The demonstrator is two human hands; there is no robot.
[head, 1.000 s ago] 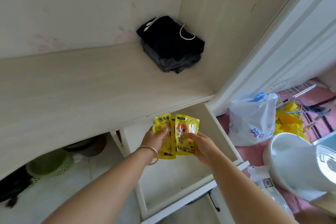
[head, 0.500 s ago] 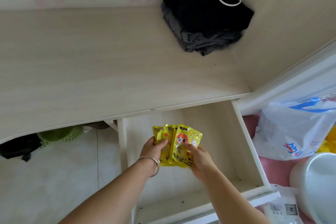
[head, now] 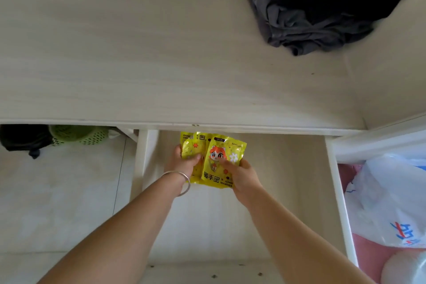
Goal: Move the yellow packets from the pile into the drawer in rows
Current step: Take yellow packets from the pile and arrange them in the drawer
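Several yellow packets [head: 215,159] with a cartoon fox print are fanned out over the far left part of the open white drawer [head: 288,191]. My left hand [head: 181,163], with a silver bangle on the wrist, holds the left packets with its thumb on top. My right hand [head: 242,177] grips the rightmost packet by its lower right side. Whether the packets touch the drawer floor cannot be told. The rest of the drawer floor shows no packets. The pile is out of view.
A pale wooden shelf top [head: 138,53] overhangs the drawer's back. Folded dark clothes [head: 318,7] lie at its far right. A green basket [head: 78,134] sits under the shelf at left. A white plastic bag [head: 391,203] lies on pink fabric right of the drawer.
Both hands have carried the fanned packets further back and down into the drawer, toward its far left. The camera has tilted downward, so the bowl and yellow pile at right left the view.
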